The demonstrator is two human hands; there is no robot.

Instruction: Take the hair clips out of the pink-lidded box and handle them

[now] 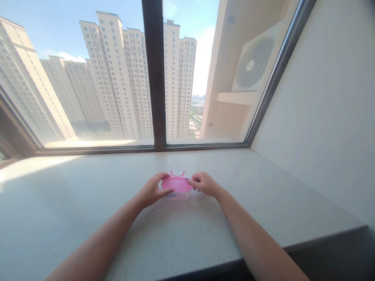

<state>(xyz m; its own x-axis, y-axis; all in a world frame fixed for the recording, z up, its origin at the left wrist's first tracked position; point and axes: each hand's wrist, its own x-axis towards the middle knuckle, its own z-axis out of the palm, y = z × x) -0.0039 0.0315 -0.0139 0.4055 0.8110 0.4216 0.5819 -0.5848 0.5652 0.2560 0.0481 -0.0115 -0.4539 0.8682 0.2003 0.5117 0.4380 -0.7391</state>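
The left hand (pixel 152 190) and right hand (pixel 204 184) clamp opposite ends of a pink-lidded plastic food box (pixel 177 184), its long axis running crosswise between them, equally near both, on the stone window sill (pixel 263 187).

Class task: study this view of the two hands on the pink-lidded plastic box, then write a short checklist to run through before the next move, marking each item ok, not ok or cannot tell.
1. Left hand on the pink lid: ok, fingers curled over its left side.
2. Right hand on the lid: ok, fingers at its right edge.
3. Clear plastic base resting on the stone window sill: ok.
4. Box set back from the sill's near edge: ok.
5. Pink loop tab fastened: cannot tell; it sticks out past the far rim.
6. Box contents: cannot tell; the view is too unclear.
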